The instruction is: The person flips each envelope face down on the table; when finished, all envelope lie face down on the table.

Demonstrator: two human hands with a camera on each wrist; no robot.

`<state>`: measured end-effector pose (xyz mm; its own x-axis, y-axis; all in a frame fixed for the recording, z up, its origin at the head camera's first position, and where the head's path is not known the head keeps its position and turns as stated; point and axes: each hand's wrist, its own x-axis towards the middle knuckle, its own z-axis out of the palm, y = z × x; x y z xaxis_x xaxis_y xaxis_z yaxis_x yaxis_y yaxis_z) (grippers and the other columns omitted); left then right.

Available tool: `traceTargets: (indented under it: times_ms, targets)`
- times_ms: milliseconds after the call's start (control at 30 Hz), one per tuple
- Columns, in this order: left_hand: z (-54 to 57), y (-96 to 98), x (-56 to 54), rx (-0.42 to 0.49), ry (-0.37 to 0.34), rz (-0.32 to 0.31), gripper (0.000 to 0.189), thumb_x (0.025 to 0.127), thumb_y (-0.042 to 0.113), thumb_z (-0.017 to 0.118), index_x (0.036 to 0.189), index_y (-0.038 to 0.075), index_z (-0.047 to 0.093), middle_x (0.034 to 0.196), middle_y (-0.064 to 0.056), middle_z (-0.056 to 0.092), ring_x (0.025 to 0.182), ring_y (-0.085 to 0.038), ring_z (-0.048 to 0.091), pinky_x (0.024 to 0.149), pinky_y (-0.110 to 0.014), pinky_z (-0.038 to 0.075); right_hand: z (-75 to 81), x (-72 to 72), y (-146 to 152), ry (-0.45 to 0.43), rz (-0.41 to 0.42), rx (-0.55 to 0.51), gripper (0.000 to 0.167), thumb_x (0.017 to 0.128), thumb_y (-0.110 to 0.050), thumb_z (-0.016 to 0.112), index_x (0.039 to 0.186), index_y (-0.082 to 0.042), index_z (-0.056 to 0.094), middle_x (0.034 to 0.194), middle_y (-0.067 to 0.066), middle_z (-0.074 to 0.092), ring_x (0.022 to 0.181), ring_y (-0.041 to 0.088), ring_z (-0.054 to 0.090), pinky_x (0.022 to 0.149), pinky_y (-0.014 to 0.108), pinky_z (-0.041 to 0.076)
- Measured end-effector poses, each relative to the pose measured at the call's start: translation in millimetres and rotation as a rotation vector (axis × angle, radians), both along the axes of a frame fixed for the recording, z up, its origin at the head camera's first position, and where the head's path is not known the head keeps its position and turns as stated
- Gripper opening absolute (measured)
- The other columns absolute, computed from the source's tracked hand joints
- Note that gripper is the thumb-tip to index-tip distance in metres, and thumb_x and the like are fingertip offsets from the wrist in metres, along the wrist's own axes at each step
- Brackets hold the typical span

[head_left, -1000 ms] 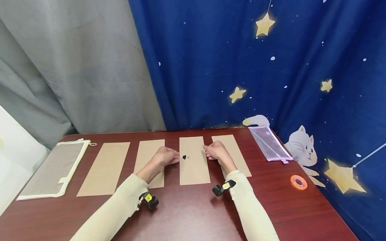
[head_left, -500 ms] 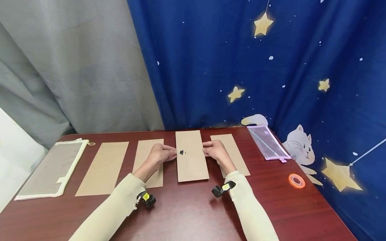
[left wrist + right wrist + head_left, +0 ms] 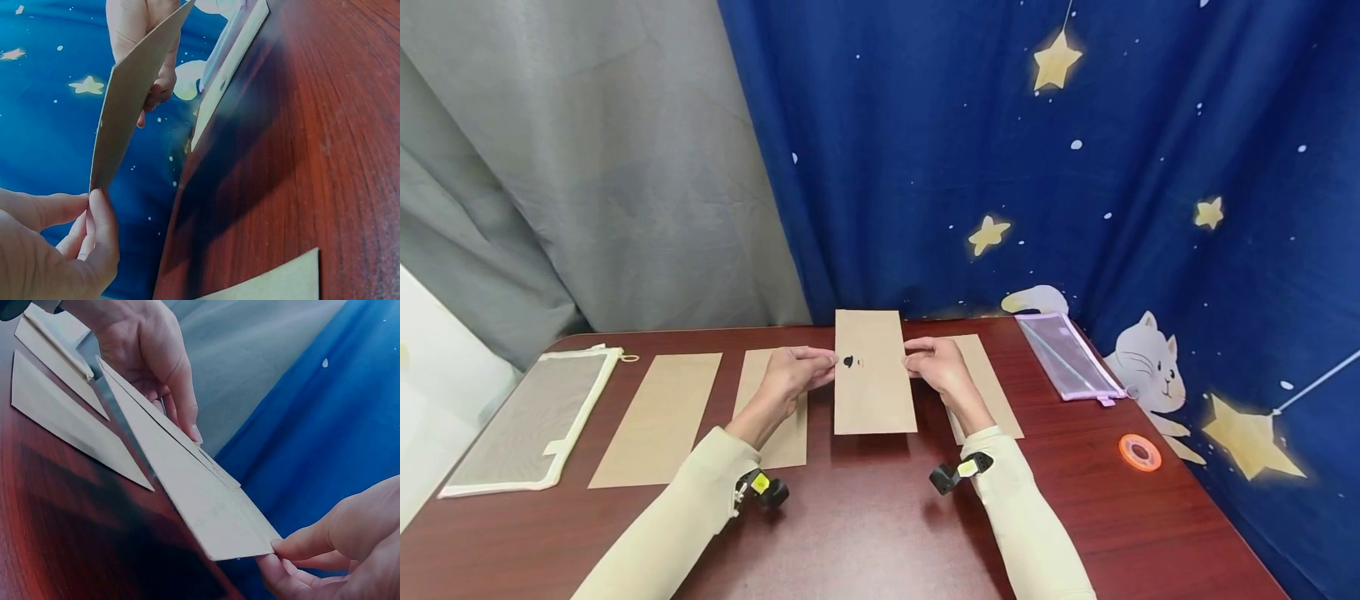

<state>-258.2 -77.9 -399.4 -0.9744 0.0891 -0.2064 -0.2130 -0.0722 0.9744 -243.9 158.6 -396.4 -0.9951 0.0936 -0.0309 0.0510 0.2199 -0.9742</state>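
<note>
A brown kraft-paper envelope (image 3: 874,387) with a small black hat print is raised over the table, its far end up near the table's back edge. On its left long side, my left hand (image 3: 784,379) pinches the edge between thumb and fingers. The right hand (image 3: 942,373) pinches the opposite edge at about the same height. The right wrist view shows the envelope's underside (image 3: 206,512), where a narrow flap runs along the left side and stands slightly apart. Matching brown rectangles (image 3: 788,446) lie flat beside both hands.
Farther left lies one more brown rectangle (image 3: 658,417), then a grey mesh zip pouch (image 3: 520,425) with cream edging. To the right are another brown rectangle (image 3: 988,387), a lilac mesh pouch (image 3: 1060,354) and an orange ring-shaped roll (image 3: 1140,442). Curtains hang behind the dark red table (image 3: 850,550).
The envelope has risen off the table and shifted away from me, held by its two long edges. Both hands have risen with it. The other items lie where they were.
</note>
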Motion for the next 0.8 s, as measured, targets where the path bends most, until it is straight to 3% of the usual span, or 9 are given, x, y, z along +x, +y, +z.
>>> traceTargets:
  times_ms: [267, 433, 567, 733, 800]
  targets:
    - [4.6, 1.5, -2.6, 0.004, -0.002, -0.016, 0.032, 0.091, -0.005, 0.067, 0.122, -0.015, 0.064, 0.089, -0.004, 0.074, 0.072, -0.004, 0.071, 0.079, -0.025, 0.063, 2.6, 1.0, 1, -0.007, 0.004, 0.005, 0.029, 0.089, 0.008, 0.065, 0.118, 0.010, 0.068, 0.094, 0.021, 0.074, 0.068, 0.006, 0.064, 0.079, 0.037, 0.065]
    - [9.0, 2.4, -3.5, -0.003, 0.010, -0.042, 0.033, 0.092, -0.005, 0.066, 0.123, -0.016, 0.062, 0.086, -0.003, 0.073, 0.072, -0.004, 0.070, 0.076, -0.023, 0.063, -0.7, -1.1, 1, -0.013, 0.022, 0.040, 0.028, 0.089, 0.007, 0.065, 0.117, 0.009, 0.068, 0.092, 0.019, 0.074, 0.067, 0.007, 0.063, 0.073, 0.032, 0.064]
    - [18.3, 3.0, -3.0, -0.042, 0.032, -0.043, 0.030, 0.092, -0.004, 0.066, 0.120, -0.017, 0.064, 0.083, -0.002, 0.072, 0.070, -0.004, 0.071, 0.075, -0.024, 0.064, -0.5, -2.4, 0, -0.018, 0.054, 0.086, 0.028, 0.090, 0.006, 0.065, 0.117, 0.011, 0.067, 0.094, 0.021, 0.074, 0.068, 0.017, 0.068, 0.074, 0.034, 0.065]
    - [33.6, 4.6, -2.0, -0.149, 0.078, -0.034, 0.025, 0.091, 0.000, 0.069, 0.112, -0.013, 0.069, 0.090, -0.008, 0.074, 0.071, -0.007, 0.073, 0.081, -0.030, 0.064, 12.7, 8.2, -11, 0.078, 0.007, 0.391, 0.031, 0.090, -0.010, 0.073, 0.118, 0.005, 0.070, 0.096, 0.018, 0.076, 0.084, 0.028, 0.073, 0.076, 0.033, 0.061]
    - [39.9, 6.6, -0.6, -0.224, 0.107, -0.024, 0.022, 0.089, 0.002, 0.071, 0.107, -0.010, 0.073, 0.092, -0.011, 0.075, 0.073, -0.011, 0.076, 0.078, -0.029, 0.064, 22.3, 16.9, -21, 0.154, -0.004, 0.522, 0.033, 0.090, -0.017, 0.075, 0.117, 0.001, 0.072, 0.094, 0.014, 0.077, 0.085, 0.025, 0.073, 0.074, 0.031, 0.059]
